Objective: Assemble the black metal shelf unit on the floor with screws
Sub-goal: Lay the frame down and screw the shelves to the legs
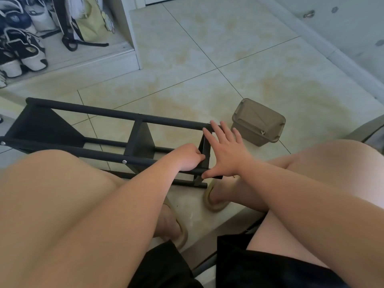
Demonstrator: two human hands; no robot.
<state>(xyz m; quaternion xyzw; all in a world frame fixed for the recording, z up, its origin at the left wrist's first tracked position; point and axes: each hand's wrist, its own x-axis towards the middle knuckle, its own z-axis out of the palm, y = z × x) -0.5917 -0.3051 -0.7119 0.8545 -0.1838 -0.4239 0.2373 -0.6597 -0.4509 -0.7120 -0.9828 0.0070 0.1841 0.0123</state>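
- Your left hand (pixel 190 157) is clamped on the end crossbar; your right hand (pixel 225 151) lies spread flat against it.
- The black metal shelf unit (pixel 104 140) lies sideways on the tiled floor (pixel 207 59).
- It looks rigid, probably light: grip the round rails.

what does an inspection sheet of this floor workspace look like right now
surface: tiled floor, pale, yellowish stains.
job's things: black shelf frame lying on its side; silver screw in the near rail; brown plastic box beside its right end.
clutter: nothing seen.
hands: left hand closed on the end panel; right hand spread flat against the same end.
cables: nothing seen.
surroundings: shoes and a yellow bag in a white cabinet; person's knees and slippers near the frame.
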